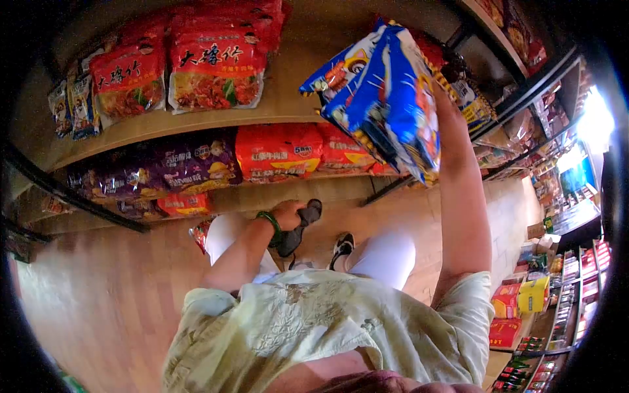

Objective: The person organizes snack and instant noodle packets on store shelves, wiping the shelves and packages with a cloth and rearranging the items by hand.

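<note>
My right hand (446,103) grips blue instant-noodle-style packets (386,98) by their right side, holding them tilted in front of the upper shelf. Their shiny wrapping has yellow-and-black edges, and how many there are I cannot tell. Part of my fingers is hidden behind the wrapping. Lower down, above my knee, my left hand (286,215) with a green bracelet on the wrist is closed around a dark grey object (298,229), whose kind is unclear. Red noodle bags (216,72) stand on the upper shelf, left of the blue packets.
Purple multipacks (196,160) and red multipacks (278,152) line the shelf below. Black metal rails (78,196) support the shelving. More stocked shelves (570,288) run along the right. Wooden flooring (118,281) lies beneath me.
</note>
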`<state>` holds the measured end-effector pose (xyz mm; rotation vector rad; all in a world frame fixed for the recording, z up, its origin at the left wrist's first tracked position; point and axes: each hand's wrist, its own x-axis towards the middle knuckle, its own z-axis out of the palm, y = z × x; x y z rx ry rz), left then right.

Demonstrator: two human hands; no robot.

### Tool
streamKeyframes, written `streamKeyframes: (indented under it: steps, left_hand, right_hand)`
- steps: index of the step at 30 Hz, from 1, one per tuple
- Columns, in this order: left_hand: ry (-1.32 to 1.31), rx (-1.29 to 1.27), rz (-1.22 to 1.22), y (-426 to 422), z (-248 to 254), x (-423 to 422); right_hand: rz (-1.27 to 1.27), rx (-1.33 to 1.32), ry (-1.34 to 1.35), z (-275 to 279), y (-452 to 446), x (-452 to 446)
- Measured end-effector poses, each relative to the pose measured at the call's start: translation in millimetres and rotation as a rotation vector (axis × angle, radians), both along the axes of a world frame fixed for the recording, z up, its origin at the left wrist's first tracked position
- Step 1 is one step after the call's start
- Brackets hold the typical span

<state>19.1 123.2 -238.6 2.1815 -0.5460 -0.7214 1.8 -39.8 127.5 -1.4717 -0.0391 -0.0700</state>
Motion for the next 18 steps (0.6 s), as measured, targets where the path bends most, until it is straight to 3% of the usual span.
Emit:
streamKeyframes:
  steps: [1, 2, 5, 7, 10, 12, 13, 15, 16, 17, 18]
  left_hand:
    - [-0.109, -0.100, 0.076, -0.9, -4.1, -5.1]
    - [-0.114, -0.104, 0.082, -3.1, -13.7, -3.7]
    - [-0.212, -0.051, 0.007, -7.2, -16.5, 1.3]
    - [-0.192, 0.008, -0.024, -9.5, 4.4, -0.2]
    - [-0.176, 0.099, -0.043, -9.0, 13.9, -5.9]
    - [-0.208, 0.054, -0.074, -13.3, 9.0, -1.3]
    - [-0.284, 0.031, -0.078, -15.3, 6.2, -1.7]
    - [-0.291, 0.016, -0.118, -15.4, 5.7, -1.8]
    - [-0.283, 0.008, -0.094, -14.6, 8.8, -2.3]
    - [-0.236, 0.065, -0.084, -15.3, 22.2, -4.6]
    - [-0.241, 0.068, -0.098, -16.0, 16.7, -4.2]
  right_hand:
    - [0.290, 0.141, -0.012, -3.0, -2.3, 30.1]
    - [0.136, 0.015, -0.037, -5.4, -3.7, 43.2]
    - [0.287, 0.128, 0.044, -11.4, -3.5, 107.0]
    - [0.049, -0.119, 0.023, -6.4, 9.0, 126.7]
    - [0.062, -0.275, -0.053, -10.0, 4.8, 182.5]
    - [-0.031, -0.665, -0.462, -21.7, -0.8, 217.1]
    - [0.070, -0.589, -0.409, -24.4, -1.9, 226.3]
    - [-0.123, -0.648, -0.300, -6.1, 34.2, 175.8]
    - [-0.001, -0.442, -0.306, -23.6, 26.1, 212.5]
    - [0.086, -0.514, -0.440, -36.2, 19.3, 225.6]
    - [0.071, -0.538, -0.397, -42.5, 23.4, 231.2]
